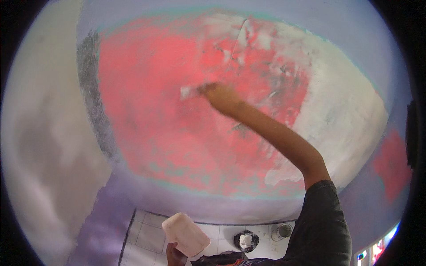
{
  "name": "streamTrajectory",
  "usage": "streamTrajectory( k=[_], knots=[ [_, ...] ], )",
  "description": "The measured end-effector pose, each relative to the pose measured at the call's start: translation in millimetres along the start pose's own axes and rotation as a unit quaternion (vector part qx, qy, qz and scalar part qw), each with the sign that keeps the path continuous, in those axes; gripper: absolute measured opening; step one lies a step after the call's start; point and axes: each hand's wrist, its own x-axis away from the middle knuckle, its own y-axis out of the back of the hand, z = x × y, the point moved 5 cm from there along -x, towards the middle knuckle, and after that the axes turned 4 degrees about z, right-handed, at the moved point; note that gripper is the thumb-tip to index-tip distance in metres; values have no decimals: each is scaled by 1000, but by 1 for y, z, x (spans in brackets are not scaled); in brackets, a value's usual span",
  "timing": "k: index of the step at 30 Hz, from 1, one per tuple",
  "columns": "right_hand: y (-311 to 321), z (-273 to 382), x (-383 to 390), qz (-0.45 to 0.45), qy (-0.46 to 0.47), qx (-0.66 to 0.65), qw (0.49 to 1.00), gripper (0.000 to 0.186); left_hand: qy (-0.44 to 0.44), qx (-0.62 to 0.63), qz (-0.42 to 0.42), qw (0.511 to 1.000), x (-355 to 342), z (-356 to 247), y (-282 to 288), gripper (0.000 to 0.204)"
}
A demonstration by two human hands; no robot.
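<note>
At the far left the wall [49, 146] is pale and already coated, a smooth grey-white stretch that ends at a rough dark grey strip [91, 88]. Right of that strip lies a broad pink patch [155, 111], still bare of filler over most of its width, with lilac paint [186, 201] bordering it above and below. Low down, near the bottom edge, the left hand [174, 256] is closed around the base of a pale pink tub [185, 234], held tilted over the white floor tiles [146, 239]. Up on the pink patch, the right hand [220, 95] reaches out at arm's length and presses a small white blade [188, 91] flat to the wall; motion blur hides the fingers, so I cannot tell exactly how they sit, though they appear wrapped on its handle. Further right the white filler [346, 115] covers a large area, with thinner streaks running back into the pink near the top. By the look of it, the right side and far left are skimmed while the middle pink area remains to be covered, so the work seems roughly halfway. On the floor to the right stand a dark bag [246, 240] with something white inside and a small tin [283, 231]. A smaller pink spot [390, 164] shows uncoated at the far right.
</note>
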Motion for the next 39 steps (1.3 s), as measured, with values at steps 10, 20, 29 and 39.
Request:
streamTrajectory(
  k=[10, 20, 29, 39],
  knots=[
    [84, -106, -6, -67, -148, 91, 983, 33, 75, 228, -44, 970, 6, -10, -10, 64],
    [105, -92, -29, -96, -145, 64, 983, 34, 97, 197, -58, 974, -3, -2, -2, 74],
    [42, -39, -2, 61, 9, 94, 994, 39, 93, 201, -47, 974, 0, -13, -7, 77],
    [147, -168, 4, -120, -152, 134, 972, 35, 108, 181, -53, 976, -11, -8, -16, 72]
  ],
)
